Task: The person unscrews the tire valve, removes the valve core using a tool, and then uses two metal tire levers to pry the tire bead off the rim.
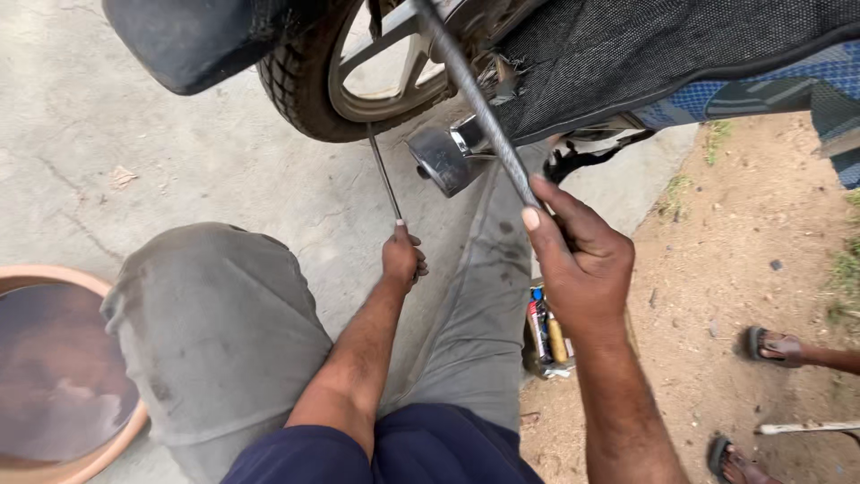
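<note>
- Far left edge: round basin (54, 376), terracotta-coloured rim, murky water inside, partly cut off by the frame
- Grey trouser knee (215, 332), dusty and stained, raised between the basin and the left arm
- Concrete floor (134, 152), pale, cracked, open and bare to the left of the wheel
- Left hand (403, 258) closed in a fist round the lower end of a thin metal rod (383, 175); the rod runs up and slightly left to the tyre's lower edge
- Motorcycle wheel (358, 72) at top centre: black treaded tyre, silver spoked rim; dark mudguard (179, 40) overhangs at top left
- Chrome exhaust end (443, 159), round and shiny, just right of the thin rod, between the two hands
- Right hand (578, 260) wrapped round a thick ribbed steel bar (475, 99), thumb laid along it; the bar slants up left across the wheel rim
- Below the right hand, small tubes and tools (545, 333) sit in a container at the concrete's edge
- Right side: bare brown dirt (743, 269), loose, with sparse grass; another person's sandalled feet (772, 348) at the frame edge, well apart from the hands
</note>
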